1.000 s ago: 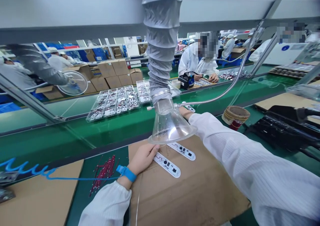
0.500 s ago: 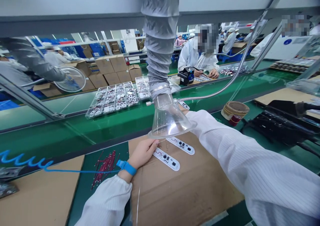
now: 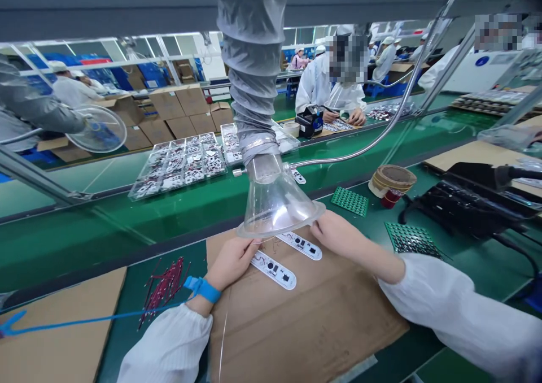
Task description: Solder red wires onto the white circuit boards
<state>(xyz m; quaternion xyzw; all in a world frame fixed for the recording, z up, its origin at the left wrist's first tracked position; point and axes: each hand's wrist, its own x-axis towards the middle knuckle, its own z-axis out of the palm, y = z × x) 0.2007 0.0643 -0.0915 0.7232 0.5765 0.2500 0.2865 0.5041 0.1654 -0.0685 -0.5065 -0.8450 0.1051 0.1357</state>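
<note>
My left hand (image 3: 231,260), with a blue wrist strap (image 3: 202,288), rests on the cardboard sheet (image 3: 305,326). Its fingers are pinched together on a thin silvery wire that pokes out past the fingertips. Beside them lies a white rounded circuit board strip (image 3: 275,269), its left end hidden by the hand. Just behind it is a second white strip (image 3: 302,244), partly under the clear funnel-shaped hood (image 3: 275,208). My right hand (image 3: 330,230) is at the hood's right edge, near the second strip. The hood covers its fingertips, so what they hold cannot be seen.
A bundle of red wires (image 3: 164,287) lies left of the cardboard. Green circuit panels (image 3: 349,201), a round tub (image 3: 393,181) and a black device (image 3: 461,213) stand on the right. Trays of parts (image 3: 180,165) are at the back, and a co-worker (image 3: 334,89) sits opposite.
My right hand has come back from the far side of the bench to the hood, uncovering the green panels. My left hand keeps its place by the near strip.
</note>
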